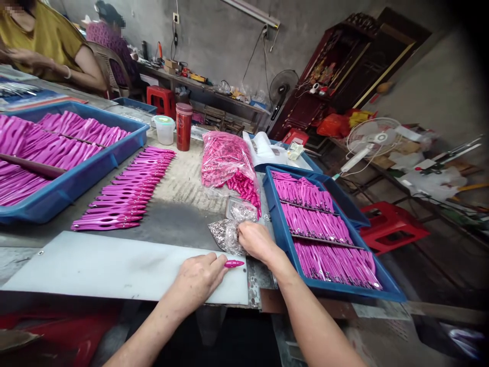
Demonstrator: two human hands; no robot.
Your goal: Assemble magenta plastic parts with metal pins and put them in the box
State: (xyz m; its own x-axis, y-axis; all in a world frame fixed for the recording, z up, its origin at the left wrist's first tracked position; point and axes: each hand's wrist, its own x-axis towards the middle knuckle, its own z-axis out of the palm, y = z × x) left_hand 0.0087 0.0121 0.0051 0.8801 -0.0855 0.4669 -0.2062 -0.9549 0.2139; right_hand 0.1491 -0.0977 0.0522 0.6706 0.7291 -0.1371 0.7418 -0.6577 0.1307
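My left hand (200, 278) is closed around a magenta pointed plastic piece (234, 263); its tip sticks out to the right and the rest is hidden by the fingers. Under it lies a white board (114, 265) at the table's near edge. My right hand (255, 238) is at a clear plastic bag of small metal parts (225, 235), fingers curled in and their tips hidden; what they pinch, if anything, cannot be seen. Behind this bag sits a small clear tray (231, 204). A larger bag of magenta small pieces (225, 153) spills open towards me.
A row of magenta pointed pieces (126, 191) lies left. Blue trays of magenta pieces stand left (126, 148) and right (273, 219). Behind are a lidded tub (165, 131) and a red tumbler (184, 130). Two people sit at the far left.
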